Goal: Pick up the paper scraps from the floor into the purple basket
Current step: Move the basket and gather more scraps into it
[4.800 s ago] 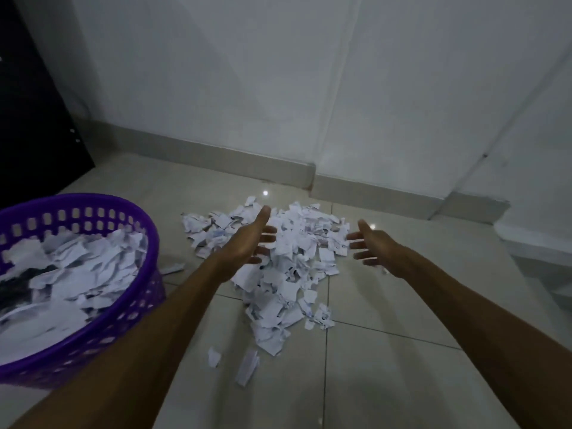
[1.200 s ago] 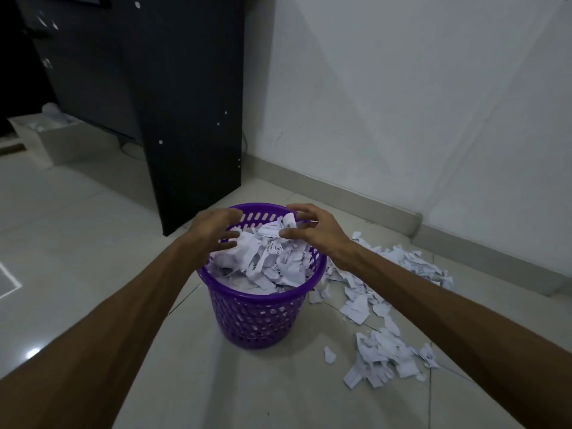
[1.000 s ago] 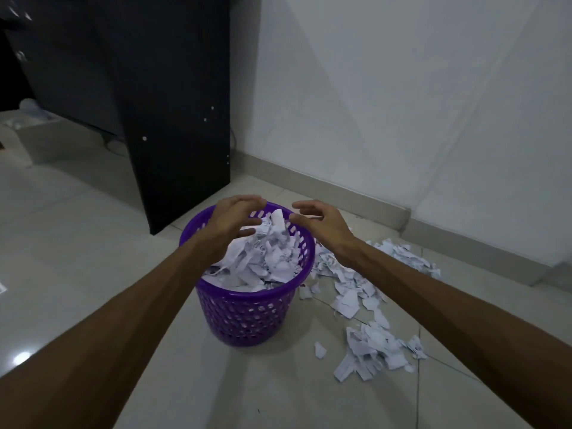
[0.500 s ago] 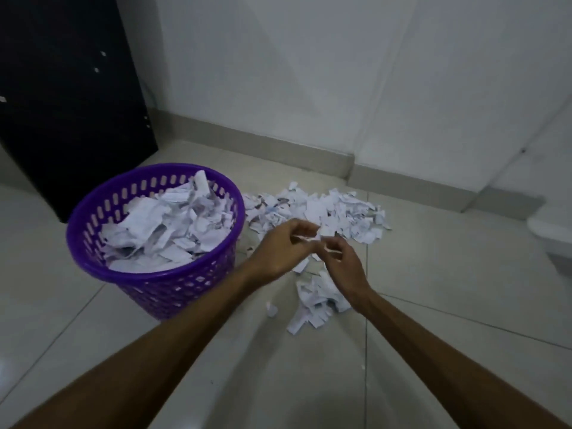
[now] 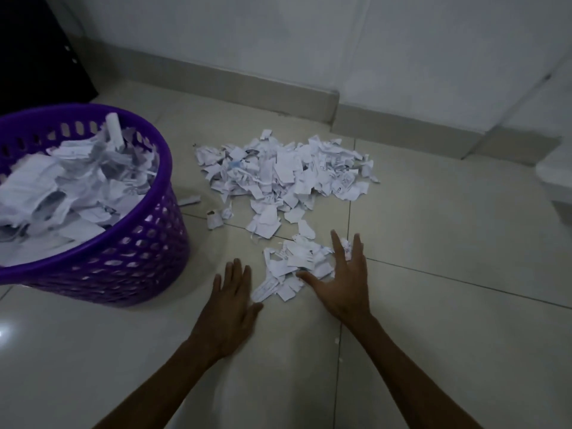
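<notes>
Hands point(image 5: 291, 292) now flat, flanking scraps point(image 5: 291, 267)

A home room – tiled floor point(image 5: 433, 305), skirting board point(image 5: 216, 78), plain white wall point(image 5: 278, 32).

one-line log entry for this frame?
phase: gather | left hand: open | right hand: open, on small white paper-scrap pile | purple plastic basket: part-filled

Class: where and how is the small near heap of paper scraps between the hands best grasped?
Scoop the small heap at its floor-level edges, left hand and right hand closing inward from either side; loose flat scraps probably need cupping, not pinching.
</notes>
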Demonstrator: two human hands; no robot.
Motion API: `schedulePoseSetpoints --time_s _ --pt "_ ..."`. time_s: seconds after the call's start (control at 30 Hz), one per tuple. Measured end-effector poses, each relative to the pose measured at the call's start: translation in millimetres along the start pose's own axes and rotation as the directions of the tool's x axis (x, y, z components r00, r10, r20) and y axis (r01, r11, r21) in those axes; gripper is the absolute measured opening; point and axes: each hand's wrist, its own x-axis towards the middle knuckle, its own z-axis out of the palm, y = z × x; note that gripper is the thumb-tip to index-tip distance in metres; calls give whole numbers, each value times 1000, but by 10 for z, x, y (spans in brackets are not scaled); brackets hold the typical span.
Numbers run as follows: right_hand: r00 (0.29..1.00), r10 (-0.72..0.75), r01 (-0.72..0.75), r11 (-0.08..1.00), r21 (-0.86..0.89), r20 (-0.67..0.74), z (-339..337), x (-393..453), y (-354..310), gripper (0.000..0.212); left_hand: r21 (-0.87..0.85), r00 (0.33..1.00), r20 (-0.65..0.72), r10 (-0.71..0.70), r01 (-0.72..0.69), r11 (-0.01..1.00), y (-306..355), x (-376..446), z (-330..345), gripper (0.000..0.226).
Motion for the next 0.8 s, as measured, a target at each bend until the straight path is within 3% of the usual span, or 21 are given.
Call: schedulePoseSetpoints --time_s 0.2,0.37,0.5,0.6,0.7,0.8 --pt "949 -270 280 959 -43 165 256 167 -50 114 40 990 -58 132 -130 991 39 278 13 75" --pt "905 -407 413 911 -23 121 444 113 -94 114 56 974 -70 217 -214 975 5 422 48 77" --pt "880 -468 472 880 -47 85 559 114 -106 100 -36 968 -90 235 -238 970 -33 445 38 85" --pt "854 -514 516 857 -12 77 670 163 -37 90 -135 980 -122 159 -175 975 -62 433 -12 86" --pt "820 -573 571 818 77 4 699 169 12 75 -80 956 -283 74 -101 992 -76 415 10 78" --pt "747 -658 664 732 149 -94 685 147 -109 51 -115 918 -381 -108 68 991 -22 360 -28 63"
